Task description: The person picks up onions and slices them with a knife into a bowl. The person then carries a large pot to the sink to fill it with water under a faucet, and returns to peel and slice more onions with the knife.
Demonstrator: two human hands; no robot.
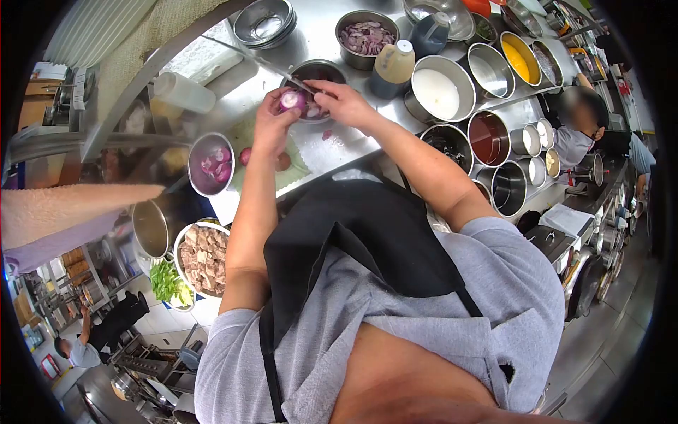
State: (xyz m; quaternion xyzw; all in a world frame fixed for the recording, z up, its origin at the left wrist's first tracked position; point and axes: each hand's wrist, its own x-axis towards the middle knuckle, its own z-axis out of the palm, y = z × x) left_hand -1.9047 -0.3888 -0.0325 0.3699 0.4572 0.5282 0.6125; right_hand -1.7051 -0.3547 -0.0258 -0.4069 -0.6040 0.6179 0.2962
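Note:
My left hand (272, 121) is closed around a peeled red onion (292, 101), its pale cut end facing up. My right hand (344, 106) grips a knife, with its blade (302, 85) beside the onion; the handle is mostly hidden in the fingers. Both hands are over the near rim of a metal bowl (330, 65) that has onion pieces inside. Below my left hand, a few red onions (245, 156) lie on a greenish cloth or mat (244, 185). To the left stands a metal bowl (194, 173) of purple onions (217, 167). An onion scrap (327, 134) lies on the steel counter.
Beyond my hands are a pot of sliced onions (367, 37), a sauce bottle (393, 69) and stacked bowls (263, 21). Several pots, including a white-filled one (439, 92), line the right side. A meat tub (201, 258) stands lower left. Other people (106, 318) work farther off.

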